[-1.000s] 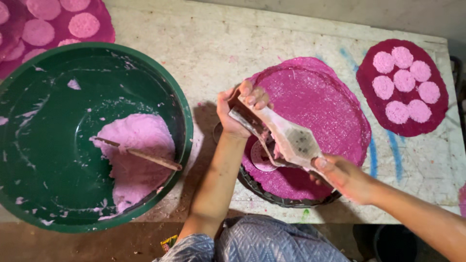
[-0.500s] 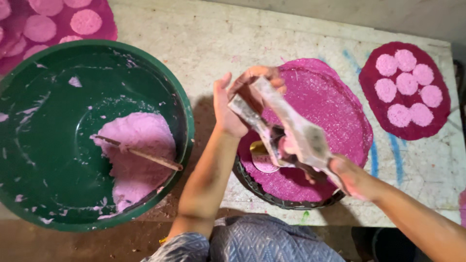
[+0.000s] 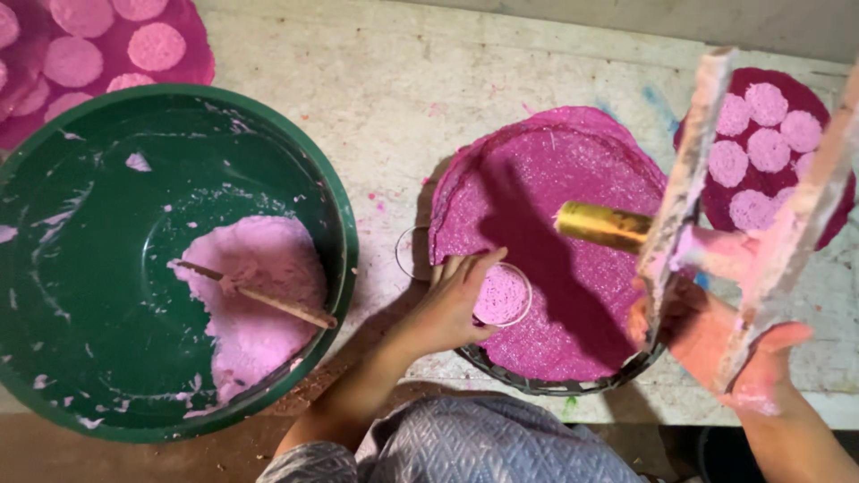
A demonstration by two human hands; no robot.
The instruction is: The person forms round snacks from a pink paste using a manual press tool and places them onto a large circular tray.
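Green basin (image 3: 80, 268) filling the left of the frame, pale pink pulp (image 3: 259, 295) lying at its bottom with a stick (image 3: 259, 295) resting across it. Magenta sheet (image 3: 573, 206) sitting on a round tray (image 3: 555, 383) at centre. Dotted sheets lying at upper left (image 3: 107, 45) and upper right (image 3: 769, 152). Wooden press (image 3: 761, 206) with a brass barrel (image 3: 601, 225) tilting up at right; right hand (image 3: 734, 349) gripping its frame, fingers closed around it. Left hand (image 3: 456, 304) curling narrowly around a small ring (image 3: 503, 293) of pink pulp, touching the sheet's lower-left edge.
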